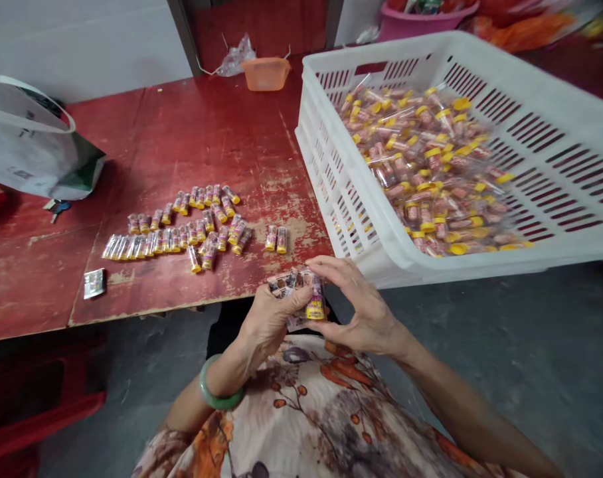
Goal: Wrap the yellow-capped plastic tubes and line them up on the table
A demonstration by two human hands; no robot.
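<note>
tube (316, 300): glossy plastic | crate (411, 265): smooth plastic | tabletop (222, 139): scuffed wood

Yellow-capped clear tubes (432, 154) heaped in a slotted white plastic crate (451, 269) right of the grip suggest a workshop.

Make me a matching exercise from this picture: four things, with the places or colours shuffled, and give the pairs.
Things
1. Heap of yellow-capped tubes
2. Bangle
3. Small basin
4. Flat packet

Places and colours
A. Orange, toward the back of the red table
B. Silver, lying near the table's front edge
C. Inside the white crate
D. Green, around the wrist of the left hand

Pairs: 1-C, 2-D, 3-A, 4-B
</note>
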